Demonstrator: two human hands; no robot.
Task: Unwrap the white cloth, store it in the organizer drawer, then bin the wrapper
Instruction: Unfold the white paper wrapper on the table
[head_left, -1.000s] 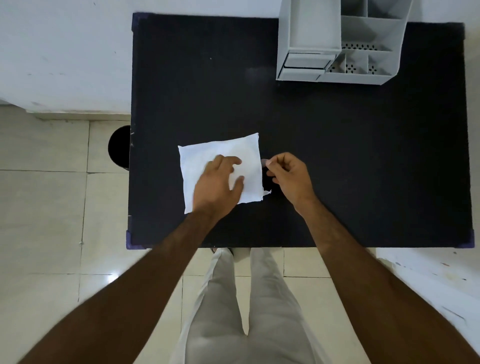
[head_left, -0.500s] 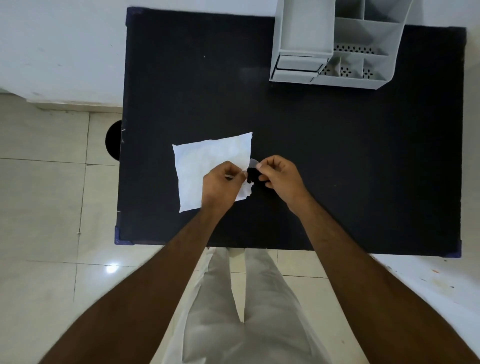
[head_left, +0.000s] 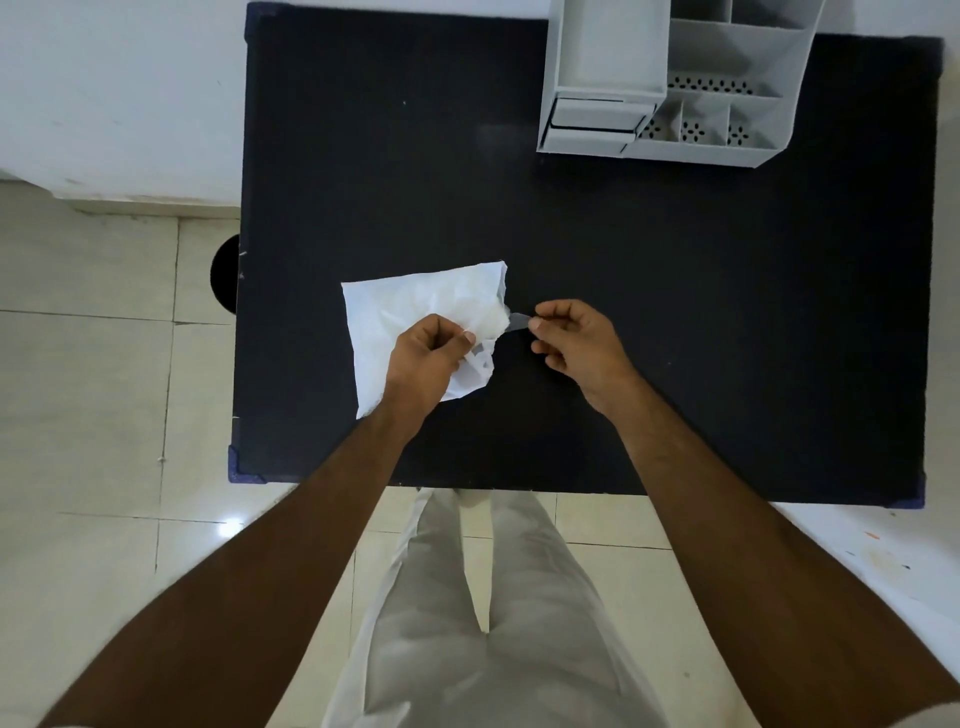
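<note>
White cloth (head_left: 415, 317), wrapped in thin clear film, lies on the black table (head_left: 675, 312), near its front-left corner. I log the left hand (head_left: 426, 358) pinching the packet's right edge as an anchor; the right hand (head_left: 571, 338) grips a film tab (head_left: 517, 321) and pulls away, likely tearing it open. Grey organizer (head_left: 670, 78), back-right; its drawer (head_left: 595, 122) looks closed. Dark round bin (head_left: 226, 273), just off the left edge.

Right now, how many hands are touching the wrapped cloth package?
2. The left hand grips the package at its near right corner; the right hand pinches a clear strip of wrapper pulled from its right edge.
</note>
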